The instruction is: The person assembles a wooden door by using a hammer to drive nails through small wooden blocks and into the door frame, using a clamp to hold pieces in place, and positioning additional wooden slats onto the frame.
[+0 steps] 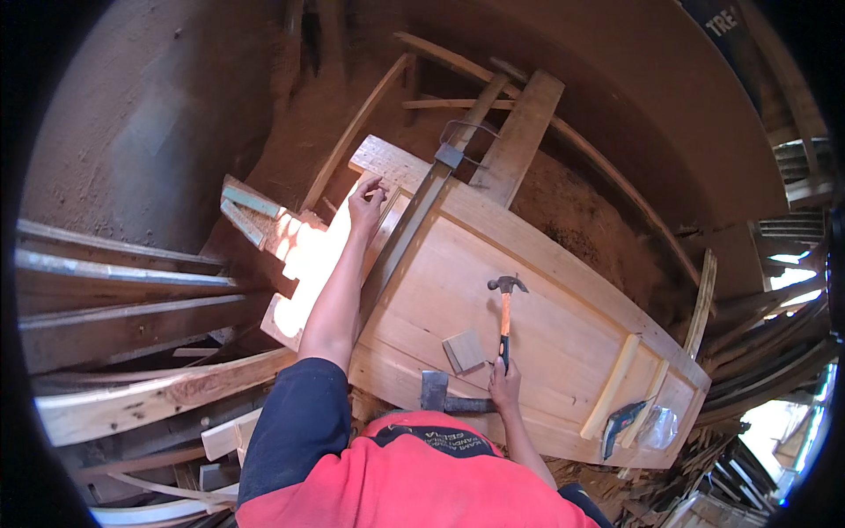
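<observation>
A dark sign with pale lettering (717, 22) sits at the top right edge. A clear plastic bag (658, 429) lies on the wooden panel's (563, 334) right end.

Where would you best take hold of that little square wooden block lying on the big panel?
The small wooden block lies flat on the wooden panel, so probably come from above and pinch its two opposite side edges. Its left side is open; the right hand holding the claw hammer and the hatchet crowd the right and near sides.
</observation>
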A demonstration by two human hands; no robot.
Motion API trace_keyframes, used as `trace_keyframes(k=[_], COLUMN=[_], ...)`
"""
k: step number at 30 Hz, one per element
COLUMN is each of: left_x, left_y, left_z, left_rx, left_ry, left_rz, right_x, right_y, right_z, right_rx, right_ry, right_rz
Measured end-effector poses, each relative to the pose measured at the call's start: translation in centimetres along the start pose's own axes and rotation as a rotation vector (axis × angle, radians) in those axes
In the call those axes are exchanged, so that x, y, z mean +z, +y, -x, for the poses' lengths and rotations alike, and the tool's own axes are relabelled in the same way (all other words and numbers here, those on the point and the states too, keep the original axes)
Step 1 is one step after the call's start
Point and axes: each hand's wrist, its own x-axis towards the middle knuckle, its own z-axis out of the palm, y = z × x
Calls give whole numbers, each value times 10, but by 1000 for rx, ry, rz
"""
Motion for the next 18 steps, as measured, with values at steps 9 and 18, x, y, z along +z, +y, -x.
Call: trace_keyframes(k=[9, 18], left_x=[35, 33], left_y=[-23, -37], left_z=[-64, -56], left_rx=[173, 526], left_ry=[42, 25], left_rz=[-214, -517], right_x=[31, 92], right_y=[-2, -101], right_z=[-46, -82], right_rx=[-169, -317], right_ry=[-29, -92], right_rz=[262, 449])
